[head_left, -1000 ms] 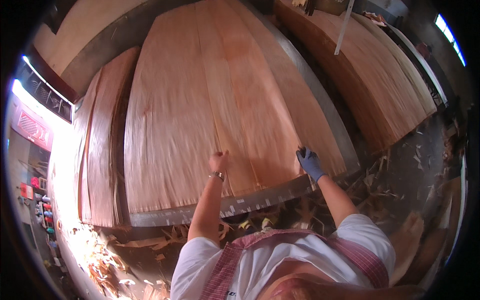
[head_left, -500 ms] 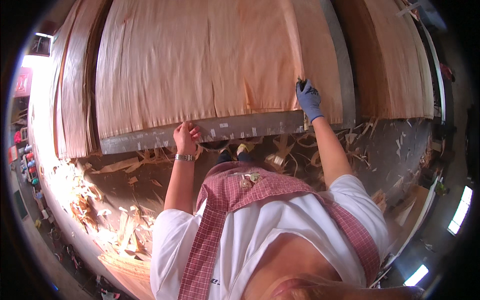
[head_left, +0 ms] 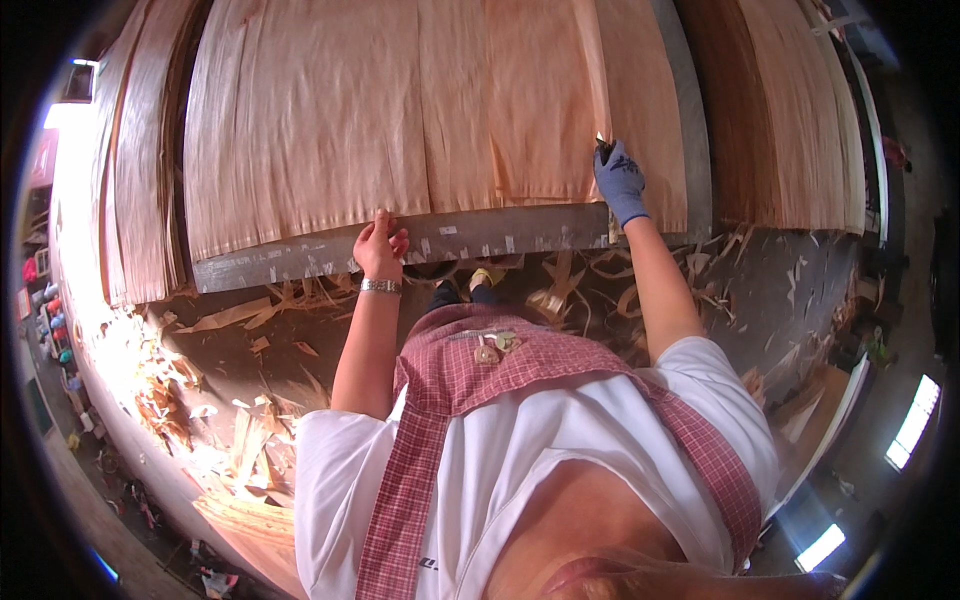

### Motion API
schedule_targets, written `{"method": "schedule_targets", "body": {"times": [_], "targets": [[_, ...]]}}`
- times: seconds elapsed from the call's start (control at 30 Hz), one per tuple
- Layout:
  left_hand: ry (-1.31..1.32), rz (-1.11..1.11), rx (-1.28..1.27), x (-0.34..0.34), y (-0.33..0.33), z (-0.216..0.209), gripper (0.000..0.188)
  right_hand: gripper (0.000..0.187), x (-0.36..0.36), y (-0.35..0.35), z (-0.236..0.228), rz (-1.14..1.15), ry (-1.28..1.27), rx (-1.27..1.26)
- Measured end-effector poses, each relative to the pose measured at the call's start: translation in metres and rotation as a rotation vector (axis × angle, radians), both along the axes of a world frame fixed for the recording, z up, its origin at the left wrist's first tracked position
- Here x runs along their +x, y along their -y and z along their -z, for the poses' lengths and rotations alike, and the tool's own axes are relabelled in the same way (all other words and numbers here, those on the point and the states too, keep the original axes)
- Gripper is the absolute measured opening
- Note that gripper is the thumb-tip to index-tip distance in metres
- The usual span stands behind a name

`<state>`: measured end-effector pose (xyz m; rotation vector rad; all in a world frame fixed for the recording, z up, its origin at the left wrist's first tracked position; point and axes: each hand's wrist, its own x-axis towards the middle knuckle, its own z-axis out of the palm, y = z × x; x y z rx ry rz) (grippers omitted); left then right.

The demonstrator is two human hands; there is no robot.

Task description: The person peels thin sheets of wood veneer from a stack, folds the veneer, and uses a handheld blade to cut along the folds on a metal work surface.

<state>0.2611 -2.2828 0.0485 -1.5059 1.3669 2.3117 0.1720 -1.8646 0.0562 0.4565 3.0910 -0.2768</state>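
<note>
A wide sheet of pale reddish wood veneer (head_left: 320, 120) lies over a grey table (head_left: 300, 262), short of its front edge. My bare left hand (head_left: 380, 245), with a metal watch on the wrist, is closed at the sheet's front edge, fingertips pinching it. My right hand (head_left: 621, 180), in a blue glove, is closed round a small dark-handled knife (head_left: 603, 148). The knife's pale tip points away from me, beside a raised lengthwise fold or seam in the veneer. The glove hides most of the handle. Another strip of veneer (head_left: 655, 130) lies right of that seam.
Veneer stacks stand to the left (head_left: 140, 200) and right (head_left: 810, 130) of the table. Veneer scraps (head_left: 160, 390) litter the floor below, thickest at the left. A narrow upright piece (head_left: 614, 225) sits at the table's front edge, below my right hand.
My left hand has moved slightly away from me, up to the veneer edge. The right hand with the knife has slid a little farther along the seam.
</note>
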Motion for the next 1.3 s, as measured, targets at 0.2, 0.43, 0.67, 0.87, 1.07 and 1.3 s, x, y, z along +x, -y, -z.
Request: {"method": "schedule_targets", "body": {"times": [0.2, 0.43, 0.67, 0.87, 1.07, 1.3], "targets": [[0.047, 0.081, -0.177, -0.002, 0.004, 0.01, 0.029, 0.036, -0.004, 0.004, -0.002, -0.015, 0.068, 0.026], [0.086, 0.066, -0.201, 0.001, -0.002, 0.005, 0.025, 0.035, 0.005, 0.005, 0.007, -0.035, 0.002, 0.062], [0.112, 0.099, -0.245, 0.005, -0.005, 0.01, 0.025, 0.035, 0.013, 0.007, 0.009, -0.005, 0.097, 0.043], [0.101, 0.138, -0.302, 0.004, -0.007, 0.011, 0.026, 0.037, 0.015, 0.011, 0.004, 0.03, 0.124, 0.015], [0.076, 0.182, -0.307, 0.005, -0.002, 0.013, 0.026, 0.038, 0.016, 0.009, 0.006, 0.041, 0.127, 0.047], [0.063, 0.164, -0.333, 0.011, -0.005, 0.01, 0.025, 0.036, 0.019, 0.012, 0.003, 0.032, 0.09, 0.018]]}}
